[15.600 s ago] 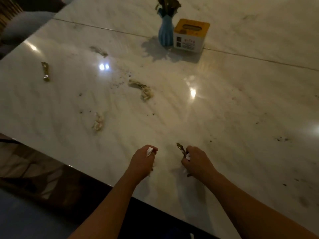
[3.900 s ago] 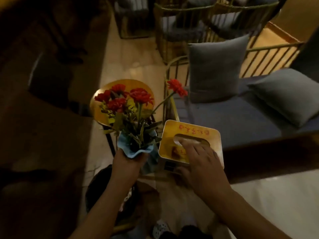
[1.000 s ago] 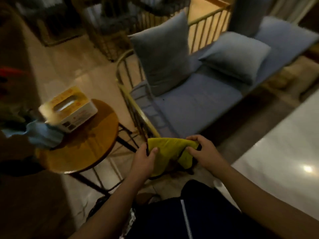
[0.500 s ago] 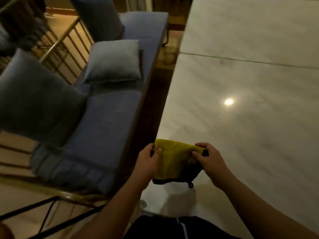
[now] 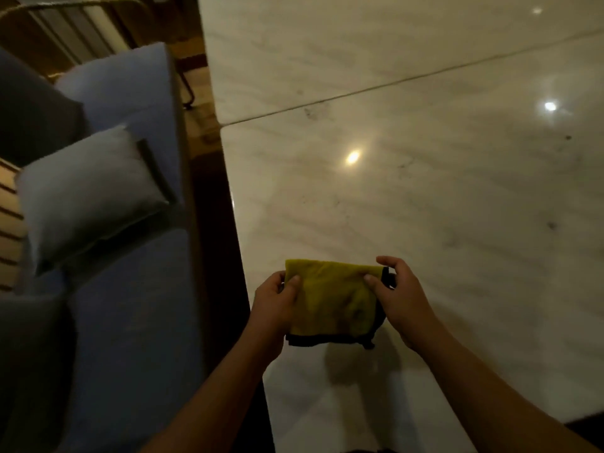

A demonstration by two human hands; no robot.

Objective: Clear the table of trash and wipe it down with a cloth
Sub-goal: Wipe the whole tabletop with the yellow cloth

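Note:
A folded yellow cloth [image 5: 333, 297] with a dark edge hangs between my two hands, just above the near left corner of the white marble table [image 5: 425, 197]. My left hand [image 5: 274, 304] pinches its left side, thumb on top. My right hand [image 5: 400, 297] pinches its right side. Small dark specks and smudges [image 5: 552, 225] dot the glossy tabletop. No wrappers or tissue scraps show on the visible part of the table.
A blue sofa [image 5: 130, 289] with a grey cushion [image 5: 85, 191] runs along the table's left edge, with a dark gap between them. A seam [image 5: 392, 83] crosses the tabletop farther back. Wooden floor and a metal railing [image 5: 75, 24] lie at the top left.
My view has swung from the side table and sofa round to the marble table. Both hands have carried the yellow cloth over the table's corner, still holding it by both sides.

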